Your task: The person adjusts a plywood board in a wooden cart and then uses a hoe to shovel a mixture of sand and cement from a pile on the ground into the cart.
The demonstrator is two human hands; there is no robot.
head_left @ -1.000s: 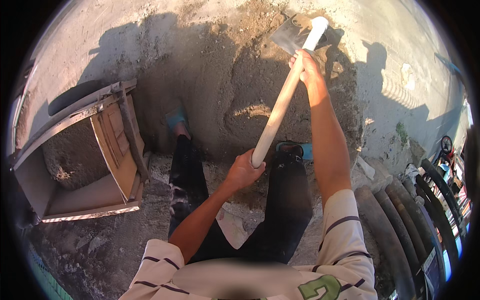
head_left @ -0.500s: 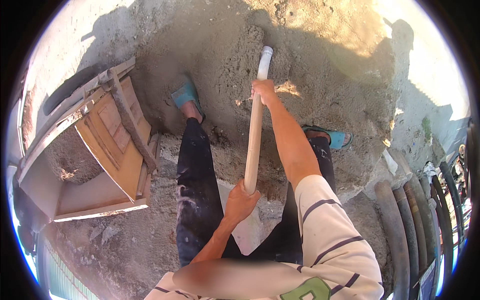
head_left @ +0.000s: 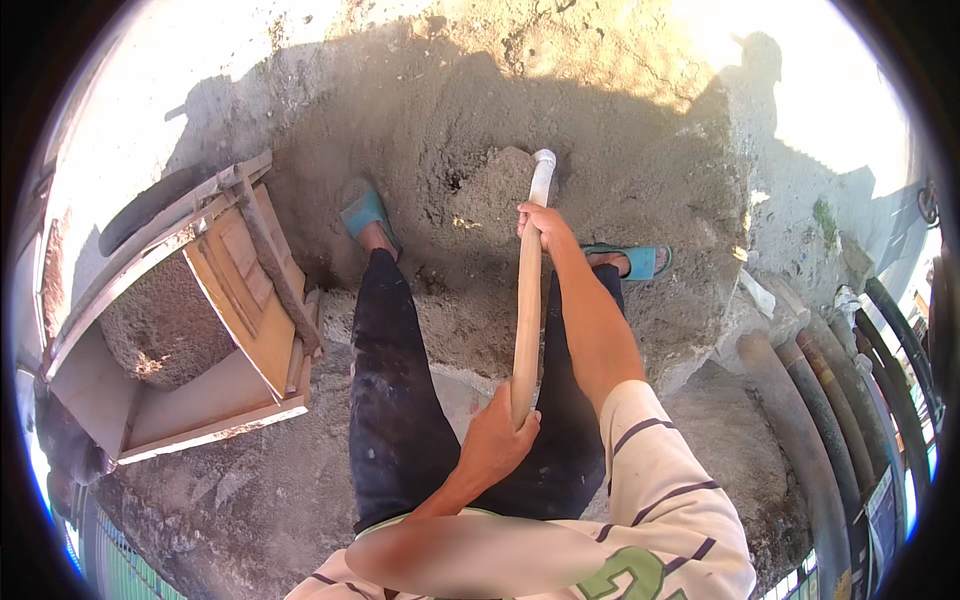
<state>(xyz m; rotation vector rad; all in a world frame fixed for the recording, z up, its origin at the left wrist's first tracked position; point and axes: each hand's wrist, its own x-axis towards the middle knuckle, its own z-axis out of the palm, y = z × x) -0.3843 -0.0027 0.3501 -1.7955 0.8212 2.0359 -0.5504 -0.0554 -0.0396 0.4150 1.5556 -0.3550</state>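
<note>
My left hand is wrapped round the lower end of a long pale wooden shovel handle, just above my lap. My right hand grips it higher up, below the white, bent upper section. That section runs into a lumpy heap of damp grey sand or mortar; the blade cannot be made out there. My feet, in teal sandals, stand either side of the handle on the mixed material.
A wooden box holding grey gritty material is at the left, with a dark curved object behind it. Several long pipes or hoses lie at the right beside pale rubble. Bright pavement carries shadows beyond.
A second ago the blade showed at upper right. Both hands have swung the shovel left and toward me into the heap; since half a second ago the hands sit lower in view.
</note>
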